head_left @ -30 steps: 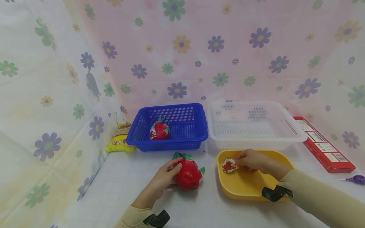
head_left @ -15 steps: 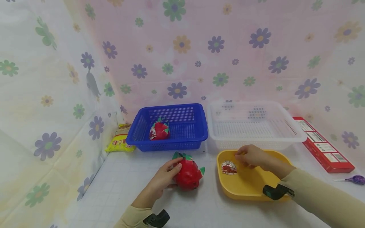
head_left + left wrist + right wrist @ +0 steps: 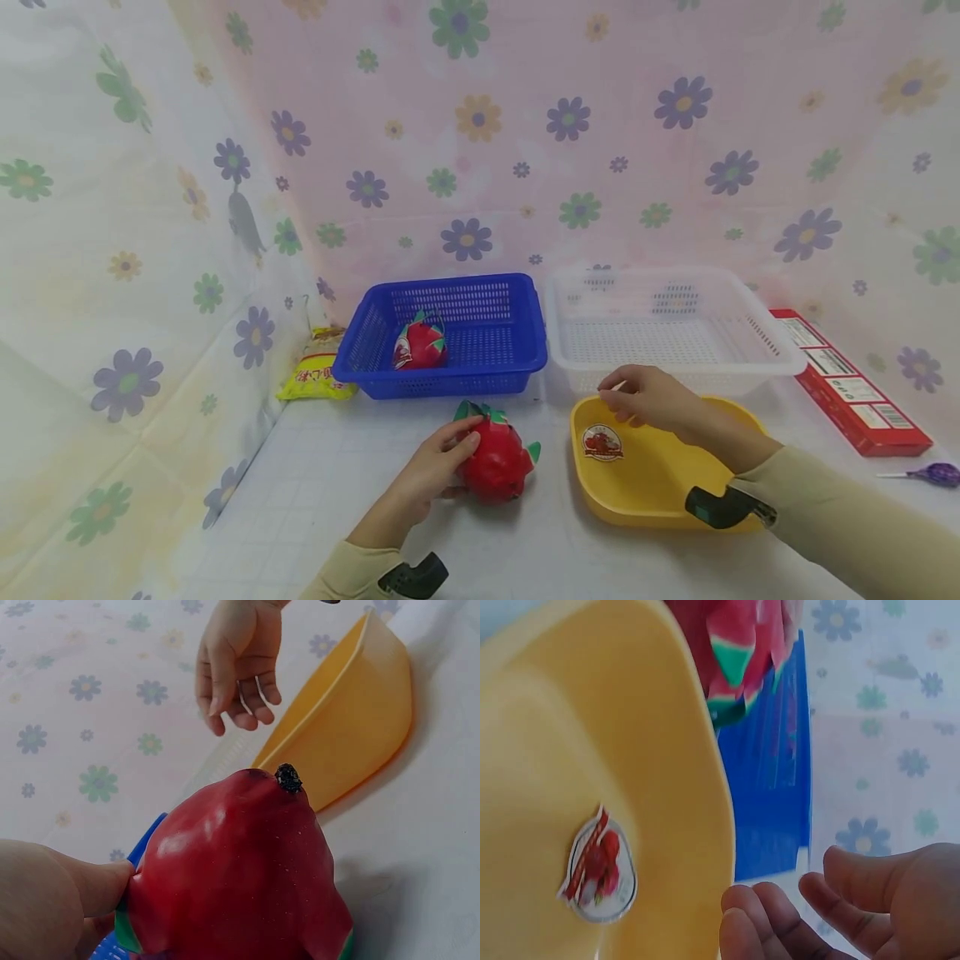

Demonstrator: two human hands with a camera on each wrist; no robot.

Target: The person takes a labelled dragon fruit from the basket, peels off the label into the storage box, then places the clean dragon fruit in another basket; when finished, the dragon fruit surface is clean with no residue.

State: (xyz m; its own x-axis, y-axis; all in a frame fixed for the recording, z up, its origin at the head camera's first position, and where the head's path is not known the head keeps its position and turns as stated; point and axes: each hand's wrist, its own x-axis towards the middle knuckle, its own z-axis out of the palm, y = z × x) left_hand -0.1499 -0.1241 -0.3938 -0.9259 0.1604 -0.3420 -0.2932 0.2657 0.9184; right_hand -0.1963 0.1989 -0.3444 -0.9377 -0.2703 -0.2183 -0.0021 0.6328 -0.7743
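Note:
My left hand [image 3: 420,477] grips a red dragon fruit [image 3: 498,463] with green leaf tips, which stands on the white cloth before the blue basket. In the left wrist view its skin is glossy and a dark stub [image 3: 288,778] shows on the end. Over the back rim of the yellow basin [image 3: 652,492] hovers my right hand [image 3: 660,407], its fingers loosely bent with nothing between them. A round label [image 3: 602,442] printed with red fruit lies inside the basin at its left end, below the right fingertips; the right wrist view shows the label [image 3: 598,868] too.
Behind, the blue basket [image 3: 442,386] bears a second dragon fruit [image 3: 422,343] with a label. A white basket [image 3: 675,367] stands beside it. A yellow packet [image 3: 318,375] lies left; a red box [image 3: 862,387] and a purple lollipop [image 3: 937,473] lie right. Flowered cloth walls enclose the table.
The round label has left my right hand and lies in the yellow basin. That hand has risen back and to the left. My left hand and its dragon fruit have stayed in place.

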